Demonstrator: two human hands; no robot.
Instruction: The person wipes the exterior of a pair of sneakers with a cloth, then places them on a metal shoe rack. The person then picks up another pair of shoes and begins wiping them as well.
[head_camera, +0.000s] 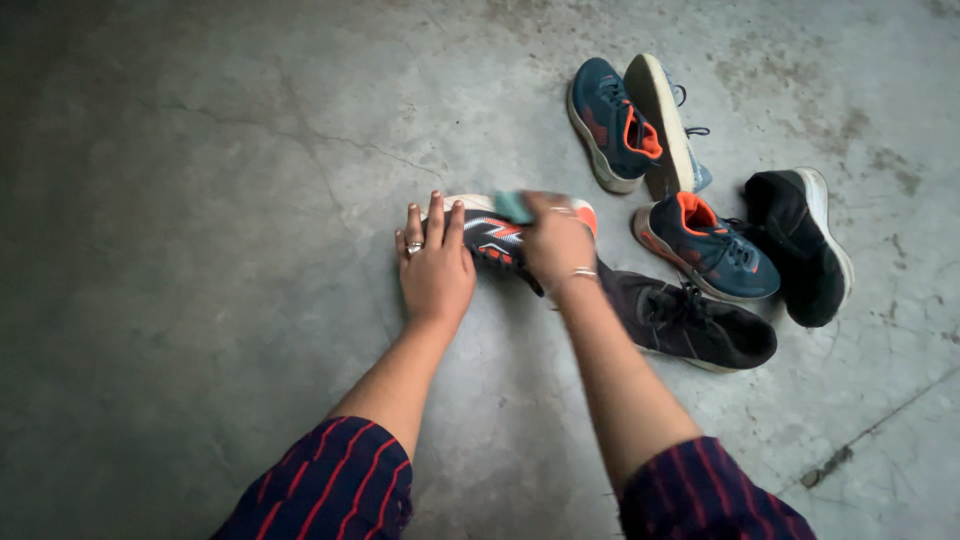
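Observation:
A dark sports shoe (492, 238) with orange and white stripes lies on the concrete floor in the middle of the view. My left hand (435, 262) presses flat on its near end, fingers spread, a ring on one finger. My right hand (556, 240) is blurred over the shoe's far end and grips a small teal cloth or sponge (514, 207) against it. A bangle sits on my right wrist.
Several other shoes lie to the right: a black sneaker (690, 322) beside my right arm, a blue and orange shoe (712, 250), a black shoe (803, 243) on its side, and another blue pair (630, 120) farther back. The concrete floor (200, 200) is cracked.

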